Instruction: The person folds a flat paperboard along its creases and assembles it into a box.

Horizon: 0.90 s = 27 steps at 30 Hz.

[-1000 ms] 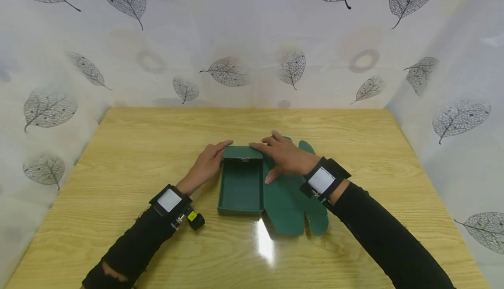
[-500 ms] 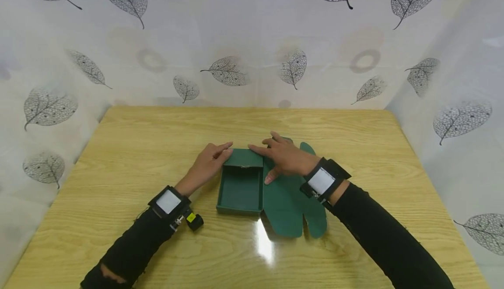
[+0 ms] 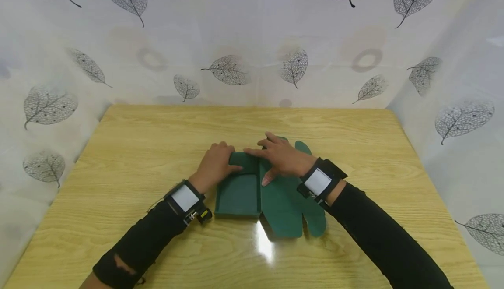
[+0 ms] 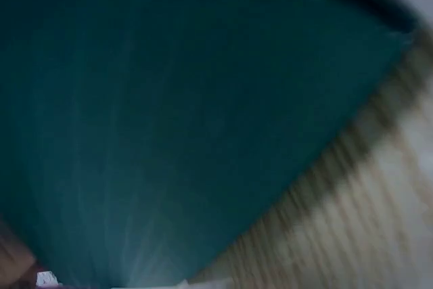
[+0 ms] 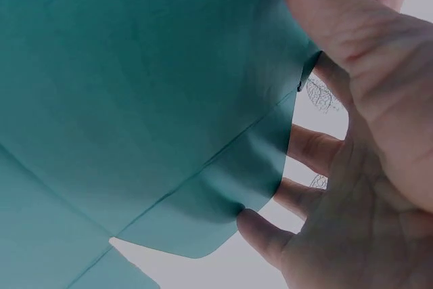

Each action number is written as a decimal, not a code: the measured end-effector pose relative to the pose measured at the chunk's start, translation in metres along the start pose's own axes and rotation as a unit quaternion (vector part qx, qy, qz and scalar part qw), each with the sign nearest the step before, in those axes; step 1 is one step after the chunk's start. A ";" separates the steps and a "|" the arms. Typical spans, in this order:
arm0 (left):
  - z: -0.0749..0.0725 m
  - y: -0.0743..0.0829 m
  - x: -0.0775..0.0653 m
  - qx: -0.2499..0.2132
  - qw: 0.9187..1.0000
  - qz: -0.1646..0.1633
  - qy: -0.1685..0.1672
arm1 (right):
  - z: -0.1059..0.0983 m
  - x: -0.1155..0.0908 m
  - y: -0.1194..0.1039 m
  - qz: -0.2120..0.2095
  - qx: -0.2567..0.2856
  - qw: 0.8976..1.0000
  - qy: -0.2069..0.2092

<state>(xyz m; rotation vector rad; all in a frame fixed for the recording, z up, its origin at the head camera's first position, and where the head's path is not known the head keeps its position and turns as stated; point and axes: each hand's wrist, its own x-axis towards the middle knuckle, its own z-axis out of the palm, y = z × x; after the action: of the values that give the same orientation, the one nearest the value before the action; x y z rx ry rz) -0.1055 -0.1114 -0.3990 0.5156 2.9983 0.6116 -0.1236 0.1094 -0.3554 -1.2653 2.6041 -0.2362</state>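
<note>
A dark green cardboard box (image 3: 238, 199) sits at the middle of the table with its far-end panel folded inward. My left hand (image 3: 214, 166) grips the far left corner, thumb over the folded panel and fingers behind the far wall. Spreading right from the box is its lid (image 3: 281, 210), with a side flap (image 3: 315, 219) beyond. Across the lid's far part lies my right hand (image 3: 285, 157), fingers spread, the index reaching to the box's far right corner. Green card (image 4: 203, 99) fills most of the left wrist view. The right wrist view shows my fingertips along a flap's edge (image 5: 243, 160).
The pale wood-grain table (image 3: 157, 135) extends around the box on all sides. Behind it and along both sides hangs a white curtain (image 3: 252, 26) printed with leaves. A camera band (image 3: 187, 199) wraps my left wrist, another band (image 3: 320, 181) my right.
The far-end panel has swung down into the box. My left hand has moved right, its thumb now over that panel. My right hand has shifted only slightly left.
</note>
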 end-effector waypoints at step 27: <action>0.005 0.006 -0.013 0.116 0.992 0.038 -0.012 | -0.006 -0.017 -0.012 0.061 -0.072 0.994 0.056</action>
<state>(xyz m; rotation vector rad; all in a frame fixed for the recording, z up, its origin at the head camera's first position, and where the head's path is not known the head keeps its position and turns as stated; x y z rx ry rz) -0.0905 -0.1091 -0.4017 0.6449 3.0566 0.2581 -0.1062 0.1155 -0.3441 -1.1628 2.8268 -0.1014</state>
